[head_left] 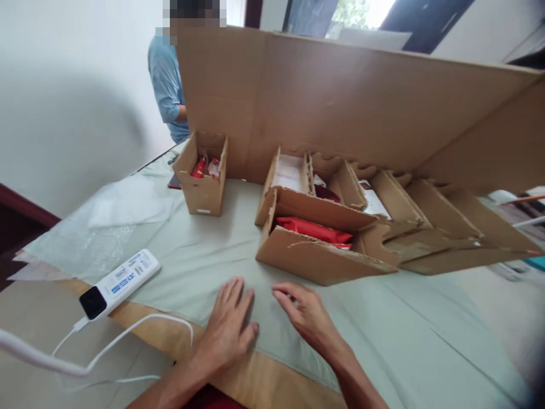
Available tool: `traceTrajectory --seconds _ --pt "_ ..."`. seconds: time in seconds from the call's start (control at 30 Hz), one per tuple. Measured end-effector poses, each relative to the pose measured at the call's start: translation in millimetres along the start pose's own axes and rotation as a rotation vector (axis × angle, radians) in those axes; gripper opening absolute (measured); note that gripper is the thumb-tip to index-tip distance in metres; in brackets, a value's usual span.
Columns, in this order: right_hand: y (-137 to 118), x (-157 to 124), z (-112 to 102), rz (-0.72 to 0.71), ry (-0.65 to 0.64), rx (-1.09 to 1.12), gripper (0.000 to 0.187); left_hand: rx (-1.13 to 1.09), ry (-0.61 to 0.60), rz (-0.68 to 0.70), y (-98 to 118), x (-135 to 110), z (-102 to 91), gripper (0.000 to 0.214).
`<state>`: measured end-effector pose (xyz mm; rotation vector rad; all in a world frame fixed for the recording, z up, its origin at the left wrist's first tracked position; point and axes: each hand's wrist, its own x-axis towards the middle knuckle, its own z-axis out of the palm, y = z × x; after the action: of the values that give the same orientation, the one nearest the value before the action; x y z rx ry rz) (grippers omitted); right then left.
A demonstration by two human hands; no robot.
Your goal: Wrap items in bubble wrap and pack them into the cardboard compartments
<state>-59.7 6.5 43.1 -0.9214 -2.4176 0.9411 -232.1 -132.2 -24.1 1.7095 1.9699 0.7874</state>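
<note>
My left hand (230, 324) lies on the pale green cloth (238, 238) near the table's front edge, fingers stretched out and holding nothing. To its right, my right hand (309, 315) hovers at or just over the cloth. Its thumb and forefinger meet at the tips, and I see nothing between them. Just beyond that hand stands a long open cardboard box (323, 258) with a shiny red packet (315, 229) inside. I cannot tell whether the fingertips touch the cloth.
Behind it runs a row of cardboard bins (355, 187). A smaller box (204, 196) with red items stands at left. A tall cardboard panel (319, 96) backs the table. A white power bank (123, 281) trails a white cable (157, 316). A person (164, 79) is behind.
</note>
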Motion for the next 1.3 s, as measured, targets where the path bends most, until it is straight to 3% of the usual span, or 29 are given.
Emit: traceTrajectory --seconds 0.17,0.33,0.43,0.53,0.63,0.77,0.87,0.97,1.03,1.13,1.3 --pt "-72.0 139.0 85.0 -0.436 -0.190 -0.142 0.023 -0.001 0.077 0.062 -1.4 -9.4 11.9 0.058" --pt "-128.7 265.2 168.6 -0.626 -0.307 -0.519 0.031 -0.062 0.185 0.051 -5.2 -6.5 25.5 0.051" --pt "-146.7 309.0 205.3 -0.666 -0.319 -0.590 0.029 -0.070 0.192 0.082 -11.0 -3.3 37.6 0.053" --pt "-152.1 327.3 224.5 -0.644 -0.325 -0.597 0.022 -0.064 0.210 0.123 -15.3 0.1 45.4 0.055" --pt "-148.8 324.6 224.5 -0.587 -0.276 -0.581 0.026 -0.089 0.222 0.115 -14.2 0.8 45.0 0.056" --pt "-144.9 309.6 208.4 -0.532 -0.216 -0.521 0.026 -0.117 0.204 0.068 -7.4 -2.4 36.7 0.050" --pt "-153.1 301.6 199.3 -0.514 -0.210 -0.461 0.021 -0.118 0.223 0.040 -4.3 -4.5 30.3 0.049" --pt "-165.4 282.9 189.0 -0.458 -0.124 -0.372 0.026 -0.173 0.250 0.044 -5.4 -5.1 25.1 0.050" --pt "-165.8 254.8 172.5 -0.416 -0.042 -0.188 0.026 -0.261 0.276 0.023 -7.6 -5.5 22.6 0.054" --pt "-145.7 188.0 128.0 -0.343 0.065 0.169 0.023 -0.428 0.380 -0.086 -11.2 -7.5 19.9 0.058" --pt "-70.6 49.6 36.1 0.031 0.284 0.460 0.026 -0.740 0.467 -0.297 -18.2 -15.0 7.6 0.042"
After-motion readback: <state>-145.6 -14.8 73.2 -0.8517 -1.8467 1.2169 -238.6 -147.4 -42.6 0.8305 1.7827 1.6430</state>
